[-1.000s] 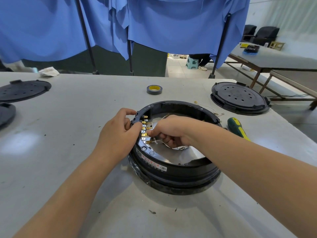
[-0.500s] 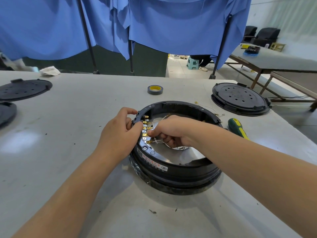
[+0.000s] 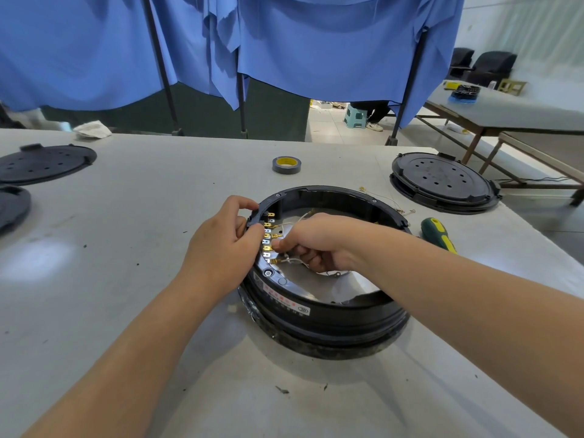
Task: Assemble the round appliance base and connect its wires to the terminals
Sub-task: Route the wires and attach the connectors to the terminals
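Working mid-frame on the pale tabletop [image 3: 126, 279]: round black appliance base [image 3: 325, 314] sits open side up, centre of frame, metal plate visible inside the ring. Row of brass terminals [image 3: 268, 238] runs along inner left rim.

Left hand [image 3: 221, 245] curled over left rim at the terminal block, thumb and fingers gripping the rim edge; likely bracing the base so push-on force doesn't slide it. Right hand [image 3: 316, 245] reaches in from the right, fingertips pinched on a thin white wire [image 3: 294, 260] end right at the terminals; probably seating a connector onto a tab. Exact tab can't be resolved. More white wires loop behind the hand inside the ring.

Judging stage: wiring partway, lids not yet fitted.

Parked out of the work zone: perforated black lid [image 3: 442, 181] right of centre, another black lid [image 3: 44, 162] at left edge, part of a third dark disc [image 3: 12, 207] below it. Green-yellow screwdriver [image 3: 439, 232] just right of the base, within reach of right hand. Loose thin wires [image 3: 388, 200] behind the base. Tape roll [image 3: 286, 164] upper centre. Crumpled cloth [image 3: 93, 128] at far left edge.

Room: blue drapes [image 3: 316, 42] on dark poles behind, second table [image 3: 505, 112] upper right, stool [image 3: 355, 116] under the drape gap.
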`<move>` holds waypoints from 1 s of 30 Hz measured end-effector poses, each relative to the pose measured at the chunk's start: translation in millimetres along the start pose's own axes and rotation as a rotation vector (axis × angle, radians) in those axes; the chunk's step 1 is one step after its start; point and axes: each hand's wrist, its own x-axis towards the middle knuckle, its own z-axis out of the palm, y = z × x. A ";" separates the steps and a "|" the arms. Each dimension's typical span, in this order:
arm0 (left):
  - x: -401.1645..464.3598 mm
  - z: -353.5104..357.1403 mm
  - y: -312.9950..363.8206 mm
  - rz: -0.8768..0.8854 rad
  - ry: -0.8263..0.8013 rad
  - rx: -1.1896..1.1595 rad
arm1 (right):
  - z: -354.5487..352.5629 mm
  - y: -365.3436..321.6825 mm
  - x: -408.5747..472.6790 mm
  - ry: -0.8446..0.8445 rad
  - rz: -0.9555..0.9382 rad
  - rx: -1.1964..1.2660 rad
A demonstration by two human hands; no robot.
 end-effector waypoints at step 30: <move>-0.9 -0.2 5.4 -0.025 -0.004 0.011 | -0.6 3.2 3.9 0.023 -0.010 0.016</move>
